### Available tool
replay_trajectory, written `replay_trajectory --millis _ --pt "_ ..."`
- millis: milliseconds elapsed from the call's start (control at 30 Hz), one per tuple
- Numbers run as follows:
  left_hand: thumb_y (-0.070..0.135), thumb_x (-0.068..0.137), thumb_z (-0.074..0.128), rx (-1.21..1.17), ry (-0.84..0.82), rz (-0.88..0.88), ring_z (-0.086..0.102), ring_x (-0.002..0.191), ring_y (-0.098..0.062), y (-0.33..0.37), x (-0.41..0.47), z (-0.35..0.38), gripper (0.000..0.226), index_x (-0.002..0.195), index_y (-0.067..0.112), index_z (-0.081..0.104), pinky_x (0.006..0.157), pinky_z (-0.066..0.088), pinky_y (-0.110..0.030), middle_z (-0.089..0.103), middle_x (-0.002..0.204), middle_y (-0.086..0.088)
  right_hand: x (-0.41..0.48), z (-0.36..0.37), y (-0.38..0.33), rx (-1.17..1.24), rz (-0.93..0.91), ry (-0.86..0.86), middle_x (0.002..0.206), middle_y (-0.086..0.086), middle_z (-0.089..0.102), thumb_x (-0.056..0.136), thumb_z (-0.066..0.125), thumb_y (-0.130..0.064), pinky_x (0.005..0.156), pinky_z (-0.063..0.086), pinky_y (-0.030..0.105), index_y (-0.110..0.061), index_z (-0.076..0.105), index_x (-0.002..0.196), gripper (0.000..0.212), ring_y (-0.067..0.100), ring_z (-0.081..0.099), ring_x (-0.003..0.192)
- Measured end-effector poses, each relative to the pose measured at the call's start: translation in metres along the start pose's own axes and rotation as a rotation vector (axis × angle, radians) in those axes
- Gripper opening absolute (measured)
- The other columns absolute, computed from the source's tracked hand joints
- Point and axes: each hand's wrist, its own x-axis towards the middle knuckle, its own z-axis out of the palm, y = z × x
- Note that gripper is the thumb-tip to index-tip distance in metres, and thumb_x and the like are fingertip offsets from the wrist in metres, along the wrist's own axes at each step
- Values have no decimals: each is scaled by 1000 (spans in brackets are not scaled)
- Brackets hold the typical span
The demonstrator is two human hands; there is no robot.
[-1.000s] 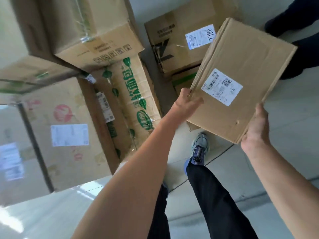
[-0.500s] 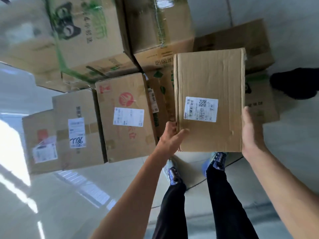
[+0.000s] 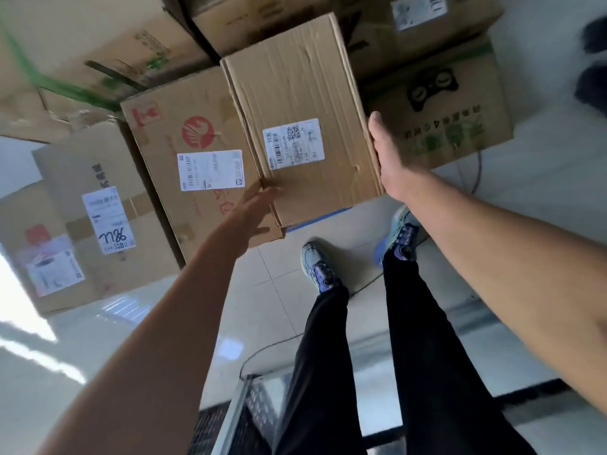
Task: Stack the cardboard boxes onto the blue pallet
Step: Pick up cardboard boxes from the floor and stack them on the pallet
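Observation:
A plain cardboard box [image 3: 295,93] with a white shipping label sits between my two hands, over the front edge of a stack of boxes. My right hand [image 3: 384,159] presses flat against its right side. My left hand [image 3: 254,211], blurred, has its fingers at the box's near left corner. A thin strip of the blue pallet [image 3: 320,218] shows just under the box's near edge. To the left stands a box with a red logo [image 3: 184,126], touching the held box.
More boxes crowd around: one with a handwritten label [image 3: 98,165] at left, one with a black cat face [image 3: 460,103] at right, larger ones [image 3: 262,21] behind. Another person's dark shoes [image 3: 594,60] are at far right. A metal grate [image 3: 236,415] lies by my feet.
The box has swung from the right to over the stack and moved forward and down among the other boxes. My left hand has slid to its near left corner.

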Motion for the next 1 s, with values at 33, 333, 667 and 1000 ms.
replay_trajectory --millis 33,333,667,1000 --pt "39 98 64 18 -5 -5 55 124 -19 1 3 0 20 116 45 63 90 47 -41 60 136 6 1 -1 1 -6 -6 8 165 -2 39 72 42 -94 125 26 46 -31 38 160 107 22 36 152" --pt "39 96 66 5 35 -16 61 114 -19 -2 16 1 33 127 28 61 85 49 -41 66 126 2 0 -1 3 12 -37 -4 167 3 35 90 43 -80 126 23 46 -23 36 161 91 24 32 154" --pt "42 95 67 26 49 -12 57 125 -20 -5 6 10 40 133 29 59 97 52 -47 60 137 1 0 -8 15 21 -62 -63 172 -10 18 96 33 -79 119 16 39 -42 24 162 75 17 18 157" --pt "75 69 52 192 247 401 47 132 -20 72 -19 47 88 147 35 53 104 41 -36 46 138 4 -17 -46 3 239 -145 82 173 -13 17 87 36 -83 123 14 40 -37 24 164 90 9 20 156"
